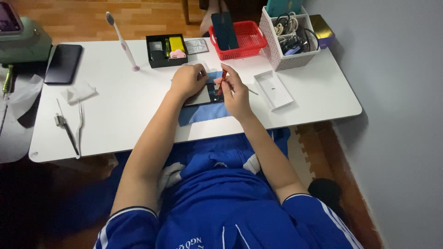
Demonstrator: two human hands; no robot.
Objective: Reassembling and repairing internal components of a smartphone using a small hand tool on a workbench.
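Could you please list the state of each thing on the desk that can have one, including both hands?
Left hand: pressed flat on the phone, holding it down.
Right hand: gripping the screwdriver.
Screwdriver: held tilted, tip on the phone.
Phone: lying on the blue cloth, partly covered.
Red basket: holds a dark panel, leaning.
White tray: open, nearly empty.
Black box: open, filled.

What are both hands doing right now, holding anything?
Left hand: curled, pressing down on the opened phone on the blue cloth.
Right hand: closed on a red screwdriver, tip at the phone.
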